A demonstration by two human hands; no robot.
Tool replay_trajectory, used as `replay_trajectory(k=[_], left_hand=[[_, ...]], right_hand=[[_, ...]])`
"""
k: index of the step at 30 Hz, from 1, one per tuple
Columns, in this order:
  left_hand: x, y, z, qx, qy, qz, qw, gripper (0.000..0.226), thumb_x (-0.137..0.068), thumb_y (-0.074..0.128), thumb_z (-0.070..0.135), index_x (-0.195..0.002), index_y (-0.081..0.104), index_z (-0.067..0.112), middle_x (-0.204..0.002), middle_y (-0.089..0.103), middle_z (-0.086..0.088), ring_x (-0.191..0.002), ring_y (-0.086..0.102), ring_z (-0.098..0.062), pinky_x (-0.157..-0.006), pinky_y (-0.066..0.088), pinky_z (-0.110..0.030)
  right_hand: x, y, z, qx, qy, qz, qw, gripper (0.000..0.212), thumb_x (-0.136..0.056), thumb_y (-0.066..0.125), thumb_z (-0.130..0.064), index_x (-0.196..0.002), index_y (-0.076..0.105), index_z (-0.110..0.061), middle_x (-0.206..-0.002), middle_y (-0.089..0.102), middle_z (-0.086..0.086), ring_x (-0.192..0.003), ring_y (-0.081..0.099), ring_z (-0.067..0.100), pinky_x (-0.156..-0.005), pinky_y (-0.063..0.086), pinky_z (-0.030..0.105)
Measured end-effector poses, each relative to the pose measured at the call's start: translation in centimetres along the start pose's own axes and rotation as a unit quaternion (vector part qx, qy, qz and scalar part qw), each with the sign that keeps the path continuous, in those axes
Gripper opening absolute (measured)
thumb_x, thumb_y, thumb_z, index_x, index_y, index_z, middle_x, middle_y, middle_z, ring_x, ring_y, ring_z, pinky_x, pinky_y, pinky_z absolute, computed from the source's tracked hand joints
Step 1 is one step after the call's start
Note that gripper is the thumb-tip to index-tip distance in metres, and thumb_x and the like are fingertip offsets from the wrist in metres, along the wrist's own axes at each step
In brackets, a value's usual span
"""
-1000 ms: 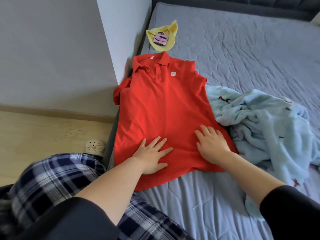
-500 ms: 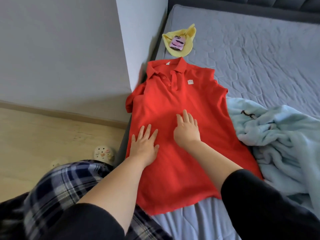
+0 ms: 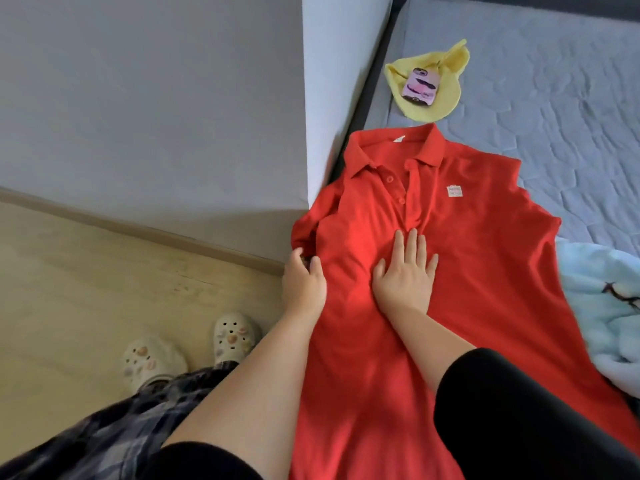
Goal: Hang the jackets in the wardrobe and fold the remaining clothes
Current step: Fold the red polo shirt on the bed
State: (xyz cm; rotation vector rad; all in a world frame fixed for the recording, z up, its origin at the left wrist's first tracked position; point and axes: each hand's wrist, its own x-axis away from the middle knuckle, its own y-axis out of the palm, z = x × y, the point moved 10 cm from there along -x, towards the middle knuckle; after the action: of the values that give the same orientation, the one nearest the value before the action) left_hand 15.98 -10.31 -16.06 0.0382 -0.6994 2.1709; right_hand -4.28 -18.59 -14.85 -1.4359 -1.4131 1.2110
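Both hands have slid up the red collared polo shirt (image 3: 485, 271), which lies spread flat on the grey quilted bed (image 3: 571, 133). The right hand (image 3: 405, 275) presses open-palmed below the placket, and the left hand (image 3: 303, 282) beside it seems to pinch the sleeve hem.

The red polo shirt (image 3: 467, 271) is matt, finely knit cloth, softly creased, on the bed (image 3: 554, 98) of grey quilted fabric. At three o'clock the pale blue blanket (image 3: 595, 299) looks like fluffy fleece, and at one o'clock a smooth, glossy phone case (image 3: 420, 87) lies on soft yellow cloth (image 3: 440, 109). The floor (image 3: 86, 289) at nine o'clock is pale matt wood.
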Motion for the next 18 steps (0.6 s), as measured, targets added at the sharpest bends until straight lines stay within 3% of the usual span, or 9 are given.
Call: replay_trajectory(k=[4,6,8,9,12,14,16,18], left_hand=[[-4.5,0.5,-2.5,0.143,-0.166,-0.007,0.976,0.046,-0.092,0.054,0.041,-0.119,0.056,0.003,-0.111,0.063,-0.014,-0.101,0.061,-0.032,-0.085,0.048,-0.035],[-6.0,1.6,-2.0,0.164,-0.174,-0.055,0.969,0.038,-0.087,0.061,0.040,-0.108,0.061,0.008,-0.083,0.063,-0.006,-0.068,0.060,-0.023,-0.055,0.047,-0.029],[-7.2,2.0,-1.6,0.141,-0.157,-0.081,0.974,0.021,-0.086,0.065,0.027,-0.099,0.064,0.011,-0.067,0.057,-0.003,-0.052,0.049,-0.016,-0.042,0.035,-0.022],[-7.8,1.5,-1.5,0.108,-0.146,-0.076,0.980,0.016,-0.085,0.066,0.020,-0.098,0.066,0.011,-0.069,0.060,-0.005,-0.056,0.052,-0.018,-0.044,0.038,-0.023],[-9.9,-2.1,-1.0,-0.038,-0.090,0.011,0.995,0.015,-0.089,0.059,0.015,-0.097,0.066,0.005,-0.096,0.067,-0.018,-0.088,0.063,-0.033,-0.073,0.049,-0.035],[-10.5,-4.5,-0.6,-0.049,-0.096,0.066,0.992,0.019,-0.095,0.050,0.019,-0.103,0.061,0.004,-0.110,0.061,-0.021,-0.092,0.060,-0.036,-0.080,0.048,-0.040],[-10.8,-4.8,-0.5,0.102,-0.147,0.062,0.982,0.020,-0.098,0.047,0.020,-0.113,0.053,0.007,-0.119,0.055,-0.017,-0.090,0.059,-0.032,-0.078,0.052,-0.045],[-10.5,-3.5,-0.1,0.281,-0.204,0.015,0.938,0.025,-0.098,0.050,0.018,-0.121,0.052,0.007,-0.117,0.055,-0.012,-0.097,0.060,-0.028,-0.068,0.054,-0.042]], right_hand=[[-0.4,0.1,-0.3,0.012,-0.005,0.033,0.999,0.068,-0.080,0.037,-0.035,-0.143,0.039,-0.008,-0.150,0.035,0.016,-0.140,0.029,0.033,-0.112,0.020,0.055],[-0.4,0.2,-0.3,0.013,-0.007,0.039,0.999,0.068,-0.080,0.036,-0.035,-0.143,0.039,-0.008,-0.151,0.034,0.016,-0.140,0.028,0.032,-0.112,0.020,0.054],[-0.5,0.1,-0.3,0.015,-0.005,0.040,0.999,0.068,-0.081,0.036,-0.035,-0.143,0.039,-0.009,-0.151,0.034,0.015,-0.141,0.027,0.032,-0.113,0.019,0.054],[-0.6,0.1,-0.3,0.017,-0.005,0.041,0.999,0.068,-0.081,0.036,-0.035,-0.143,0.039,-0.009,-0.151,0.034,0.015,-0.141,0.027,0.031,-0.113,0.019,0.054],[-0.6,0.1,-0.2,0.020,-0.004,0.042,0.999,0.068,-0.081,0.037,-0.035,-0.143,0.039,-0.009,-0.151,0.034,0.015,-0.141,0.027,0.031,-0.113,0.019,0.054],[-0.6,0.1,-0.1,0.023,-0.004,0.045,0.999,0.068,-0.081,0.034,-0.036,-0.142,0.040,-0.008,-0.151,0.034,0.015,-0.141,0.028,0.032,-0.112,0.020,0.054],[-0.7,0.0,-0.2,0.022,-0.006,0.047,0.999,0.068,-0.080,0.033,-0.037,-0.142,0.040,-0.008,-0.150,0.035,0.016,-0.140,0.028,0.032,-0.112,0.020,0.054],[-0.7,0.1,-0.3,0.019,-0.005,0.042,0.999,0.068,-0.081,0.035,-0.036,-0.143,0.039,-0.009,-0.151,0.034,0.015,-0.141,0.027,0.031,-0.113,0.019,0.054]])
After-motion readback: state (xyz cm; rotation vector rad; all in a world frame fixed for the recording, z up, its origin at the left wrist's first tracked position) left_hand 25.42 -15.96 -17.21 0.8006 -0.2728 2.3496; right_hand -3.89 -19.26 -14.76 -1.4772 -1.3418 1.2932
